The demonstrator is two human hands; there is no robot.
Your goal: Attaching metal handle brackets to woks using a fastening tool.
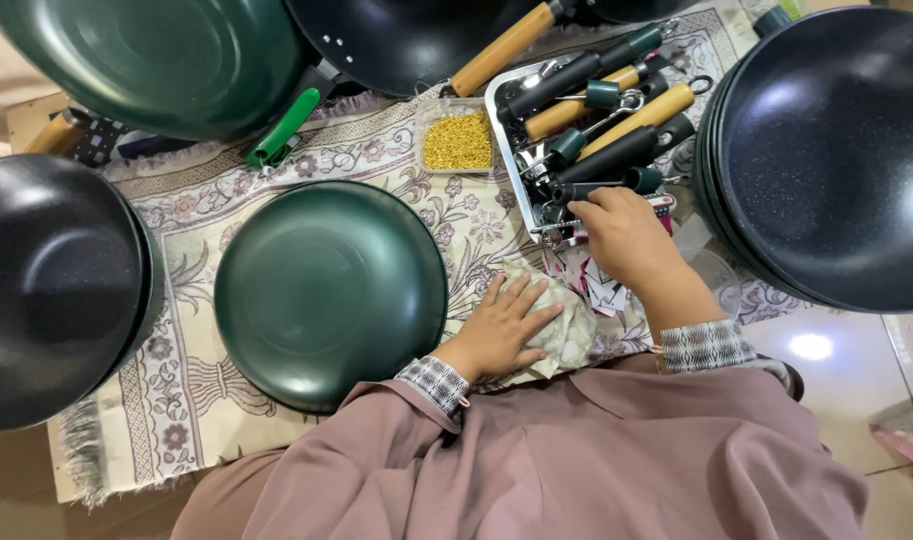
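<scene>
A dark green handleless pan (328,290) lies upside down on a patterned rug (216,210) in front of me. My left hand (498,328) rests flat, fingers spread, on a crumpled pale cloth (566,325) just right of the pan. My right hand (624,232) reaches into the near end of a metal tray (502,150) full of black and wooden pan handles (616,118); its fingers are curled over a dark handle, and whether they grip it is hidden.
A clear box of small golden screws (457,140) sits left of the tray. Stacked black pans stand at the left (51,285) and right (831,150). A large green pan with a green handle (166,60) and a black wooden-handled pan (416,35) lie at the back.
</scene>
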